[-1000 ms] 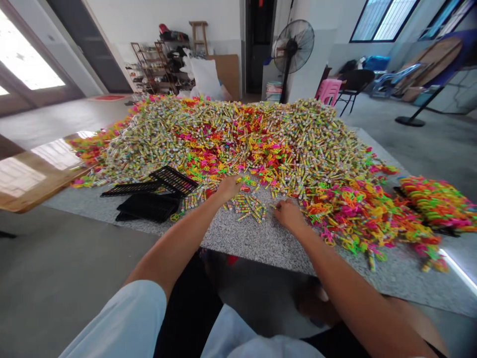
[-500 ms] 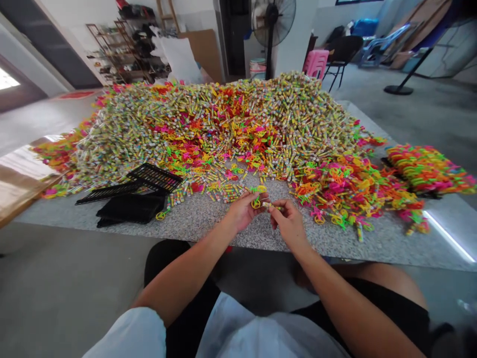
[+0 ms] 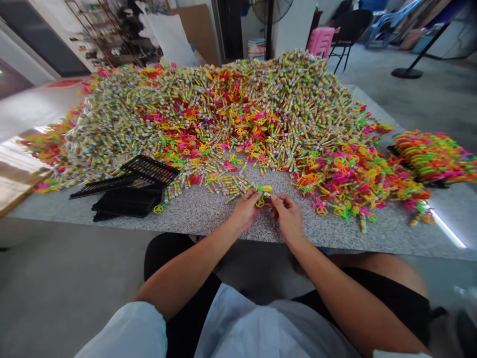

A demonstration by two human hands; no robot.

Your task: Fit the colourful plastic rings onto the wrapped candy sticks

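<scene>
My left hand (image 3: 246, 210) is closed, pinching a small yellow-and-green plastic toy (image 3: 265, 189) with round, wheel-like parts. My right hand (image 3: 288, 214) is closed close beside it, its fingertips meeting the toy's right side. Between those fingers is a small printed tube, now mostly hidden. Both hands are just above the front of the speckled grey table (image 3: 201, 214). Behind them lie loose printed tubes (image 3: 231, 185), and past those rises a big heap of similar tubes (image 3: 301, 99) mixed with bright plastic toys.
Black slotted trays (image 3: 128, 201) lie stacked and tilted at the left. A mound of coloured plastic toys (image 3: 346, 174) spreads to the right. Farther right, a dark tray holds packed rows of toys (image 3: 432, 156). Pink stools (image 3: 321, 41) and a black chair (image 3: 350, 30) stand beyond the table.
My right hand has brought the tube up against the toy in my left hand, and the tube is now mostly covered. The view has tipped slightly downward.
</scene>
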